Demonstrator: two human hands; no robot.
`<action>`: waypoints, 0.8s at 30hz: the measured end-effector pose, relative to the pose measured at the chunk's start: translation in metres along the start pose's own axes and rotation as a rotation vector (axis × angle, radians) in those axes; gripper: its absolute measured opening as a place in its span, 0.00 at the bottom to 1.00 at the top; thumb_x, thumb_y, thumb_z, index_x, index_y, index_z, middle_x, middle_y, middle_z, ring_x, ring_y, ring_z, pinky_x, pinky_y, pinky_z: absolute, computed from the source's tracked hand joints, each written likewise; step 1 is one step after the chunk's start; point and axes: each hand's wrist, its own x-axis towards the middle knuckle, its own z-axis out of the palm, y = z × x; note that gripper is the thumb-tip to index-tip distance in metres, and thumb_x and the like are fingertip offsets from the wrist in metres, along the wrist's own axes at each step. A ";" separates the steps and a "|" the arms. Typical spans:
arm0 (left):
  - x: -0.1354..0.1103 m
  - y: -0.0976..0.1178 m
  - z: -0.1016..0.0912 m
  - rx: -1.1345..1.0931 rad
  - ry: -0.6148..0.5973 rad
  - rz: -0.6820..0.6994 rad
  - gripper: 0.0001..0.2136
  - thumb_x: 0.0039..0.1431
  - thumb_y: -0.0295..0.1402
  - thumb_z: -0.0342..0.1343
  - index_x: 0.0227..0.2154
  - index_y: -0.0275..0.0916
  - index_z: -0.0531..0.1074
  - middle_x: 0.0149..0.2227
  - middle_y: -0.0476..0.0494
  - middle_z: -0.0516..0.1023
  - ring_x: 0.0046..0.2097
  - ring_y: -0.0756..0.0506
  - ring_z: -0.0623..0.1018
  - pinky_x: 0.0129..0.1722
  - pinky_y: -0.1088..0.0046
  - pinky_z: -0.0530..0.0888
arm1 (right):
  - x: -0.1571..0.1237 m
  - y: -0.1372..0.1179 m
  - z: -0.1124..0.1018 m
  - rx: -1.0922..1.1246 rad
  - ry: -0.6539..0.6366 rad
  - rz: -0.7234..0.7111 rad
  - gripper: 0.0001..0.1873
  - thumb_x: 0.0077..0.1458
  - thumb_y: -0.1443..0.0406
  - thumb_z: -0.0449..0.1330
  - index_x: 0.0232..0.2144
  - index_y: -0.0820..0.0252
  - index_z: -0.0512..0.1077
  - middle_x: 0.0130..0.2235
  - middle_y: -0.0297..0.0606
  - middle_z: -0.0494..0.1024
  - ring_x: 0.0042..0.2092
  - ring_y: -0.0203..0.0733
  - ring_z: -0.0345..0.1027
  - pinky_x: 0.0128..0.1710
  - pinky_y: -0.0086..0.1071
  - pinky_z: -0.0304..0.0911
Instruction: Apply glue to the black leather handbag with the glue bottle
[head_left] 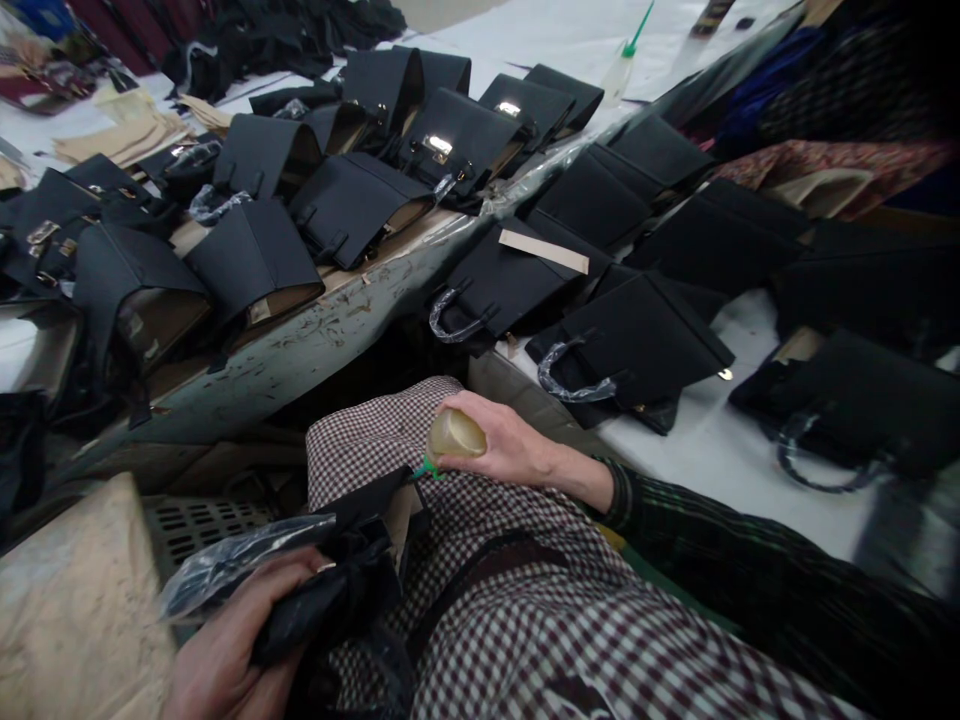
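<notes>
My right hand (510, 440) is wrapped round a translucent glue bottle (459, 434) with yellowish contents, held tilted over my lap. Its green nozzle (426, 468) points down and left at the edge of a black handbag (367, 505). With fingers closed, my left hand (240, 630) grips this bag from the lower left, where clear plastic wrap (247, 560) covers part of it. A light tan inner face (401, 515) shows at the bag's open end. Whether the nozzle tip touches the bag, I cannot tell.
Several black handbags (360, 205) crowd the table on the left, and more bags (630, 340) lie on the white surface at right. Another green-tipped bottle (619, 70) stands at the back. A plastic crate (202, 525) and a tan block (75, 600) are at lower left.
</notes>
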 end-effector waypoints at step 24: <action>-0.024 -0.003 0.007 0.015 0.024 -0.026 0.13 0.63 0.47 0.58 0.43 0.49 0.81 0.44 0.47 0.87 0.43 0.42 0.86 0.44 0.74 0.83 | -0.020 -0.006 -0.005 0.224 0.009 0.339 0.25 0.54 0.54 0.70 0.49 0.58 0.69 0.42 0.36 0.77 0.41 0.45 0.72 0.41 0.36 0.68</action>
